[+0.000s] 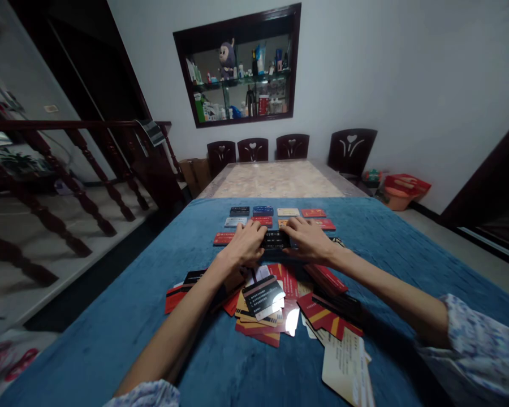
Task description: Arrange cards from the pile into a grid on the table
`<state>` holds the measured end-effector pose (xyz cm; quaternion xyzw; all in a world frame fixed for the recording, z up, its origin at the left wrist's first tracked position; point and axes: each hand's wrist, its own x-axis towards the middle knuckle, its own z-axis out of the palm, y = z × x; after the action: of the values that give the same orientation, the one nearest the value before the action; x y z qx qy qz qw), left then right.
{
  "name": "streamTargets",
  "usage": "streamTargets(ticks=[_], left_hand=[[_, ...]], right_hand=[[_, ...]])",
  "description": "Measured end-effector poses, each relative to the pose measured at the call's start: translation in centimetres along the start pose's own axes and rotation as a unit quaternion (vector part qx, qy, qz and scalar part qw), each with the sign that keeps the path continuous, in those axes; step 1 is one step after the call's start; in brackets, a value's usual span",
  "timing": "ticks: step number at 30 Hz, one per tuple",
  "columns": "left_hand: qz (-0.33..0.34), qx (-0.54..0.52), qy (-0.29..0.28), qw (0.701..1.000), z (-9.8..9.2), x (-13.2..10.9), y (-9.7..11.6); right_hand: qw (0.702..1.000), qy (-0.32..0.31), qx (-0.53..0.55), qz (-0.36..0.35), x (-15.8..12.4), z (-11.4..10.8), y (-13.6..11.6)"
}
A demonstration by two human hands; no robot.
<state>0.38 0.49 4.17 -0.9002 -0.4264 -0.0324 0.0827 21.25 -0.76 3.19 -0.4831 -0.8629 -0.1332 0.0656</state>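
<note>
Between my hands a black card lies in the row nearest me. My left hand has its fingers closed on the card's left end, and my right hand has its fingers on the right end. Beyond them, small stacks stand in rows: a dark one, a blue one, a cream one and a red one at the back. Left of my left hand is a red stack. Nearer me, loose cards overlap in a messy pile, with cream cards at its lower right.
A blue cloth covers the near part of the long table. Dark chairs stand around the far end. A wooden railing runs along the left, and a red bag sits on a bin at the right.
</note>
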Motion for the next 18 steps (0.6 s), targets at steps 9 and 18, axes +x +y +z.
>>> streamTargets(ticks=[9,18], left_hand=[[-0.005,0.006,-0.008,1.0,-0.4,-0.2,-2.2],[-0.022,0.018,-0.019,0.999,-1.8,0.8,-5.3]], right_hand=[[0.998,-0.039,-0.002,-0.046,3.4,-0.7,0.3],[0.996,-0.055,-0.017,-0.064,7.5,-2.1,0.7]])
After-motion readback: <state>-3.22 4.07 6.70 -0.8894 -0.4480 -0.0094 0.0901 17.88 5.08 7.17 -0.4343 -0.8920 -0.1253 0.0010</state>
